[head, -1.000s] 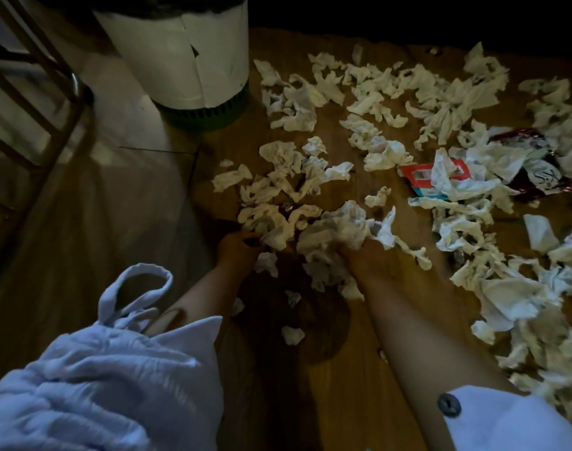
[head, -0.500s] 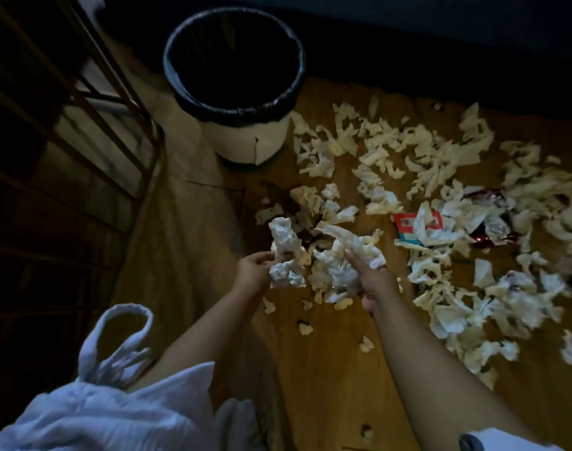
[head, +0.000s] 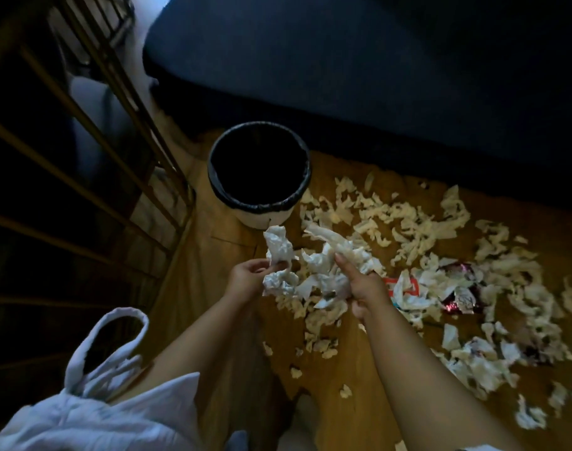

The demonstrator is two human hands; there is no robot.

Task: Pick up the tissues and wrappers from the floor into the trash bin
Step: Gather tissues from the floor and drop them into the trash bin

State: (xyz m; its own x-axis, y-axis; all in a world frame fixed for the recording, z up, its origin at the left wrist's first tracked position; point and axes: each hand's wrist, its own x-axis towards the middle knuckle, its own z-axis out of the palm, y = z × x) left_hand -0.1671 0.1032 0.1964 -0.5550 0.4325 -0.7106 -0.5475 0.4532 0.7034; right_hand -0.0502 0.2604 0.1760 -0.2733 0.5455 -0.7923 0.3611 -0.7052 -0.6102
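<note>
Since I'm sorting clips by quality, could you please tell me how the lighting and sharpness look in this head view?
Head view: dim overall, nearly black inside the bin and across the top; the held tissues in the left hand and right hand are brightest and fairly sharp; floor tissues at lower right look smeared.

Loose pale white crinkled garment [head: 83, 424], wide left sleeve [head: 170, 405] with a straight hem, soft loop [head: 125, 311] of the same white cloth beside it, bare left forearm [head: 193, 340], bare right forearm [head: 408, 362], ungloved left grip [head: 245, 279] and right grip [head: 366, 288]
</note>
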